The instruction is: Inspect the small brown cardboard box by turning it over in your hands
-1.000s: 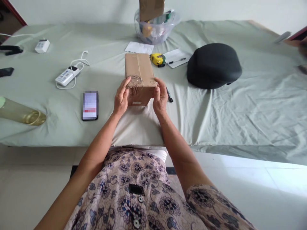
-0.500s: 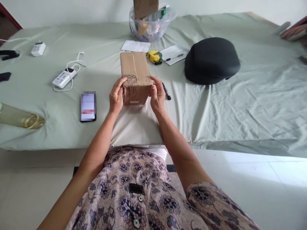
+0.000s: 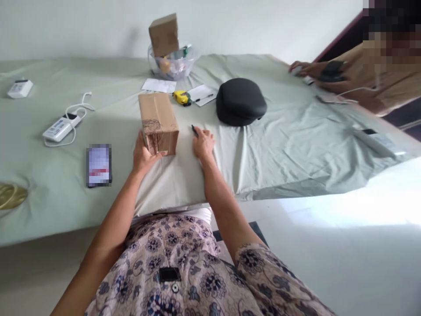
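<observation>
A brown cardboard box (image 3: 159, 107) with dark scribbles near its front edge rests on the cloth-covered table. My left hand (image 3: 144, 153) grips its near left corner, the thumb across the lower front face and the fingers along the left side. To the right of the box, my right hand (image 3: 204, 142) is closed over a black marker (image 3: 194, 130) at the cloth; only the marker's far end shows past the fingers. Beyond the box lie a yellow tape measure (image 3: 181, 97) and a white paper with a pen (image 3: 205, 97) on it.
A black cap-like case (image 3: 241, 102) stands right of my right hand. At the back, a clear basket (image 3: 184, 66) holds several items and another box (image 3: 163, 35). A phone (image 3: 98, 164) and power strip (image 3: 62, 127) lie left. Another person's arm (image 3: 320, 70) rests at the far right.
My right hand has left the box and closed over the marker beside it. My left hand has shifted lower on the box's corner. The view has swung right, bringing another person into sight.
</observation>
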A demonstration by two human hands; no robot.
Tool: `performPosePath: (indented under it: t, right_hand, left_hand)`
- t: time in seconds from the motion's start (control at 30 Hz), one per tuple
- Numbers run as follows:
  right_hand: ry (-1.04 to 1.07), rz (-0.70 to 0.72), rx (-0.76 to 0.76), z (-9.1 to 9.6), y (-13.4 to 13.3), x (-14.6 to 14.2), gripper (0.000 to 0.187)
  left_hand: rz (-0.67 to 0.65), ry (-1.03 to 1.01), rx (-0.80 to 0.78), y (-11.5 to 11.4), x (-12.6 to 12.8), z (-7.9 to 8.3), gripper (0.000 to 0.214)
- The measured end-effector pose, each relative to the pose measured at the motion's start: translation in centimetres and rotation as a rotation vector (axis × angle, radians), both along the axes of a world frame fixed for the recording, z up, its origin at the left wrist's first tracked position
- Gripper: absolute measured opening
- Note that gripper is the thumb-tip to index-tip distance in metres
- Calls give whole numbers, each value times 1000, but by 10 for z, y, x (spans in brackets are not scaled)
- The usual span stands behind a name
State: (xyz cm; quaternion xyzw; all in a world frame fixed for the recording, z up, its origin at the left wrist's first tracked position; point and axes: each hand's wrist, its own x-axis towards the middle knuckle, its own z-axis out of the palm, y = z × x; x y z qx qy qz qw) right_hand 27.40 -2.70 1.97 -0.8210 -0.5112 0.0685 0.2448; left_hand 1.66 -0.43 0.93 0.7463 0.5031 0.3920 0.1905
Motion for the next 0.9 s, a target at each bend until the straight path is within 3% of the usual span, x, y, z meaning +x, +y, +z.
performPosePath:
  t: [0.13, 0.27, 0.4, 0.53, 0.67, 0.8, 0.9]
  right_hand:
    - [-16, 65, -81, 7, -2, -15, 47]
    - [69, 57, -25, 3, 4, -16, 45]
    - [341, 19, 239, -9, 14, -8, 46]
    - [550, 123, 585, -17, 20, -4, 54]
    - [461, 186, 830, -8, 11, -13, 56]
    - [317, 193, 1005, 5, -15, -39, 41]
    - [180, 441, 1000, 9, -30, -63, 32]
  left_hand:
    - [128, 242, -84, -9, 7, 7, 97]
    - [147, 335, -124, -13, 13, 8, 62]
    - [168, 353, -117, -16, 16, 8, 51]
    - [177, 364, -145, -20, 18, 11, 53]
    - [146, 335, -162, -23, 20, 12, 46]
    - [163, 291, -170, -24, 24, 8, 48]
    - [178, 314, -164, -25, 26, 8, 53]
